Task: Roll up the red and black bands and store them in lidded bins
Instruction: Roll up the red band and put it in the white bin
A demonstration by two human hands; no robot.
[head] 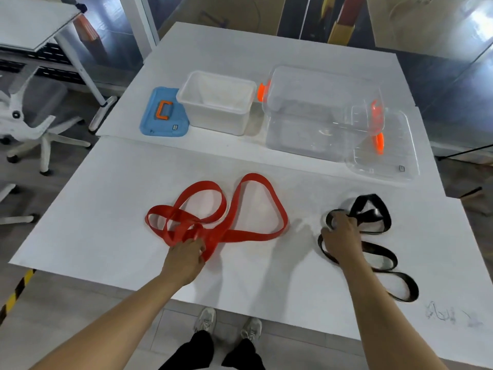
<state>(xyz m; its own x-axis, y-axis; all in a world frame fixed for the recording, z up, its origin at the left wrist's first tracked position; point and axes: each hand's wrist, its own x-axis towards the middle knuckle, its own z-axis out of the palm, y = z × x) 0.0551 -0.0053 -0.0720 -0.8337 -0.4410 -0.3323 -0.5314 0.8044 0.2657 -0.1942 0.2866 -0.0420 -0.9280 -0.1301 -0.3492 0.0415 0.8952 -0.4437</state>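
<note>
The left hand [186, 253] is clenched on the tangled red band [224, 209] near the table's [80, 209] front edge, fingertips hidden in its loops. The right hand [338, 236] grips the black band [373, 212], partly covering it, toward the right edge. Two open bins stand at the far edge: one white bin [216, 102], one clear bin [317, 113]. Two lids lie beside them: a blue lid [162, 116] and a clear lid [384, 145].

— What lies where?
— Two bands on the table [106, 209]: one band [240, 231] at my left, the other band [373, 252] at my right.
— Behind them?
— Two bins: the small bin [216, 113] left, a lid [162, 116] left of it; the large bin [320, 116] right, its lid [386, 158] alongside.
</note>
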